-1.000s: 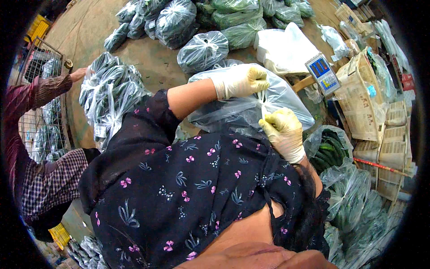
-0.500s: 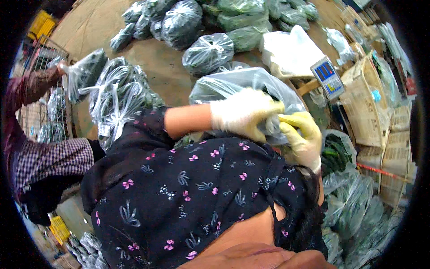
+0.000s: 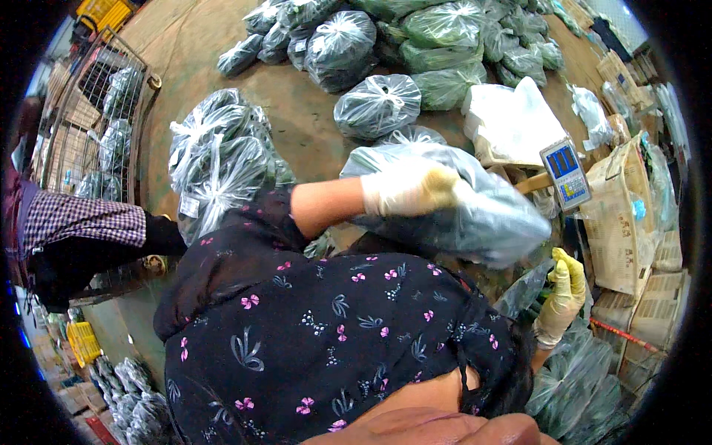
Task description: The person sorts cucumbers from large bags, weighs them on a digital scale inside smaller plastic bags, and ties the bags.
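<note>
My left hand, in a pale work glove, is closed around the gathered neck of a large clear plastic bag. The bag bulges in front of me, its right part smeared by motion, and dark green produce shows dimly through it. Farther right, clear of that bag, my right hand is raised in a yellowish glove. Its fingers are partly bent and apart, with nothing visible in them. Beside it lies an open plastic bag with dark green contents.
Tied bags stand at the left, and more bags are heaped at the back. A scale display stands near a white-covered crate. Beige crates line the right. A person in a checkered garment is beside a wire cart.
My hands have parted: the right moved down and right, away from the bag's neck. The bag has swung rightward in my left hand. The other person's hand and their bag have left the cart's side.
</note>
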Action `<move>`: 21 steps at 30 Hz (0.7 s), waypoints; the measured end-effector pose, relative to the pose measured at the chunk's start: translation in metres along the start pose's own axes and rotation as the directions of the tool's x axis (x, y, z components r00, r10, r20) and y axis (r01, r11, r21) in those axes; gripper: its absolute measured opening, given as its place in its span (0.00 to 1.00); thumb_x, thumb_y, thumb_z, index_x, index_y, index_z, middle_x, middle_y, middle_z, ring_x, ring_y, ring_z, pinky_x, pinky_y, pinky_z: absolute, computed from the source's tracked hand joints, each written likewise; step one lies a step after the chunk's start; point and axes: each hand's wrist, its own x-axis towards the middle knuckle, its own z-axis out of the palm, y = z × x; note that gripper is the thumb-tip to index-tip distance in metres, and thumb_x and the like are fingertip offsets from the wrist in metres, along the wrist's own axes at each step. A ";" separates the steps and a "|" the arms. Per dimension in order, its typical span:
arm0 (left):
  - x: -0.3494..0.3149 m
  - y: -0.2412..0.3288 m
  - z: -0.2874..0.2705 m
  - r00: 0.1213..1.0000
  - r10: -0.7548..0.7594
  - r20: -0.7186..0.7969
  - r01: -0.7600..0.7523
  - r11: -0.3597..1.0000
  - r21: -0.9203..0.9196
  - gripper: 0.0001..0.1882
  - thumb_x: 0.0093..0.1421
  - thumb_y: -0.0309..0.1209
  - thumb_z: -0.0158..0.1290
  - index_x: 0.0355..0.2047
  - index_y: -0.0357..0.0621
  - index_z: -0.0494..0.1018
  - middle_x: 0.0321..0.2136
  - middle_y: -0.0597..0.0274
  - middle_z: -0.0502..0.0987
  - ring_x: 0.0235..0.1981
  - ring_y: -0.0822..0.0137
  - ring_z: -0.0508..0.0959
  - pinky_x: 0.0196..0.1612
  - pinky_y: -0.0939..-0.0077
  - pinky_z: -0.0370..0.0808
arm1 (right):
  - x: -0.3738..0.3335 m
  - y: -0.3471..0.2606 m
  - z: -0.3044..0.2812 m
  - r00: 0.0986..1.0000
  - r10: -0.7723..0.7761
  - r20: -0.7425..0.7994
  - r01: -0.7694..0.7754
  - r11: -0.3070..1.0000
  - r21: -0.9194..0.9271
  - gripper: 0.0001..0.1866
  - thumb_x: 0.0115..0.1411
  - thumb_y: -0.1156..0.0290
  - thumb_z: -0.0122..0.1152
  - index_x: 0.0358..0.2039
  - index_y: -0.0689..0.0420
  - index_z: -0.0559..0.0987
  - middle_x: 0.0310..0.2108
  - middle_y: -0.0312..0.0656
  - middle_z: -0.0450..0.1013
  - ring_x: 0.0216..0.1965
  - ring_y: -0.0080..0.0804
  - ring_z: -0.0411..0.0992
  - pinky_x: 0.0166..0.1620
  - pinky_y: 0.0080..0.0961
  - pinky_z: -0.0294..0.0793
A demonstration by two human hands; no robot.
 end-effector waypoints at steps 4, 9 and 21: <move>0.016 -0.022 -0.040 0.952 -0.281 -0.124 0.191 0.857 -0.478 0.08 0.56 0.31 0.52 0.33 0.39 0.75 0.29 0.70 0.74 0.34 0.78 0.70 0.41 0.80 0.68 | 0.009 0.011 -0.007 0.999 -0.016 -0.043 0.018 0.999 0.037 0.10 0.57 0.73 0.53 0.37 0.62 0.77 0.35 0.34 0.73 0.29 0.15 0.62 0.34 0.12 0.62; 0.037 -0.045 -0.053 0.900 -0.407 -0.153 0.312 0.850 -0.425 0.11 0.56 0.33 0.53 0.34 0.36 0.75 0.30 0.69 0.75 0.33 0.78 0.71 0.39 0.83 0.68 | 0.019 0.022 -0.009 0.998 0.026 -0.055 -0.026 1.000 0.014 0.08 0.57 0.73 0.54 0.37 0.60 0.77 0.33 0.32 0.73 0.30 0.15 0.64 0.34 0.11 0.62; 0.079 -0.250 -0.026 0.860 -0.380 -0.340 0.414 0.910 0.031 0.08 0.52 0.30 0.52 0.32 0.43 0.75 0.25 0.56 0.78 0.26 0.70 0.75 0.34 0.77 0.69 | 0.046 0.084 -0.002 0.970 0.222 -0.096 -0.222 0.975 0.005 0.08 0.56 0.74 0.55 0.37 0.59 0.77 0.32 0.30 0.73 0.29 0.13 0.64 0.33 0.10 0.62</move>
